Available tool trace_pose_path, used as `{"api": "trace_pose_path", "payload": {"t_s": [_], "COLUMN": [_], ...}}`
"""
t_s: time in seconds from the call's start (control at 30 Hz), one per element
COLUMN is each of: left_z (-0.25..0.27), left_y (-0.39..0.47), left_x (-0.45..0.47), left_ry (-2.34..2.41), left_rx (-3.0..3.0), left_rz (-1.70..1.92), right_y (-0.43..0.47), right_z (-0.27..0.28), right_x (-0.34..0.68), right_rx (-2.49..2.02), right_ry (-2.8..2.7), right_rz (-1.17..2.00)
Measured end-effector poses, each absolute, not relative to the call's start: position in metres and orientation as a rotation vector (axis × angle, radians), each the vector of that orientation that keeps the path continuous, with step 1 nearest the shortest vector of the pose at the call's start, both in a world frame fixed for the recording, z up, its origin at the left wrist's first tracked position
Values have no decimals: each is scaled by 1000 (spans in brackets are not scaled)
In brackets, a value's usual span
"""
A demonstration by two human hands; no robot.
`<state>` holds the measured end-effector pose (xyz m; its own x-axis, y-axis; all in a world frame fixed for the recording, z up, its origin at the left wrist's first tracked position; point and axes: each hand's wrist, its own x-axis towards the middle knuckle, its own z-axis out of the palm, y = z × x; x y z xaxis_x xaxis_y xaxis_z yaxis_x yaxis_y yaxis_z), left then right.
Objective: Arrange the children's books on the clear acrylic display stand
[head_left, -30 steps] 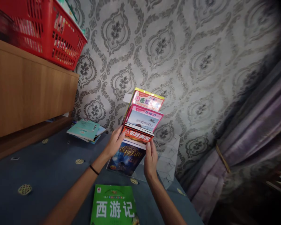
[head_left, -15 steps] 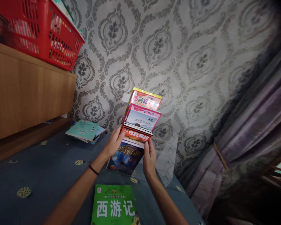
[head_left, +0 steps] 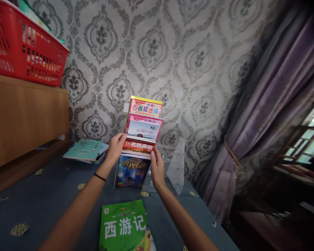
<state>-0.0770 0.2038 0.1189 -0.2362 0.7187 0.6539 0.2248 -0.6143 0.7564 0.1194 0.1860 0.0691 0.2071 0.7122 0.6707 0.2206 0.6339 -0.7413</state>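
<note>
A clear stepped book rack (head_left: 176, 170) stands on the blue cloth against the wall, with books in rising tiers. My left hand (head_left: 115, 149) grips the left edge of a red-covered book (head_left: 140, 145) in the middle tier, thumb in front. At that book's right edge, my right hand (head_left: 157, 167) pinches it with the fingertips. Below it stands a dark blue book (head_left: 132, 172). Behind and above are a pink-edged book (head_left: 143, 129) and a yellow-topped book (head_left: 146, 106). A green book (head_left: 124, 223) lies flat in front of the rack, between my forearms.
A small pile of teal-covered books (head_left: 83, 149) lies to the left, beside a wooden cabinet (head_left: 26, 118). On that cabinet sits a red plastic basket (head_left: 39, 52) with things inside. A tied purple curtain (head_left: 225, 167) hangs at the right, past the cloth's edge.
The view has turned to the right, so everything sits further left. Both hands stay at the red book's edges, and the books in the rack look the same.
</note>
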Motion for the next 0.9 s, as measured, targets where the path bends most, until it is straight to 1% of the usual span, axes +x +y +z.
{"api": "trace_pose_path", "payload": {"t_s": [0.4,0.7,0.9], "left_z": [129,135,133], "left_y": [205,205,199], "left_x": [-77,-74,-77], "left_ry": [1083,1138,1094], "left_rx": [1500,1350,1393], "left_rz": [1844,1825,1776], "right_y": [186,195,190], "right_z": [68,84,69], "right_x": [125,132,141], "right_rx": [-780,-758,-724], "right_ry": [-1408,-1491,-1483], "right_rz": [474,477,495]}}
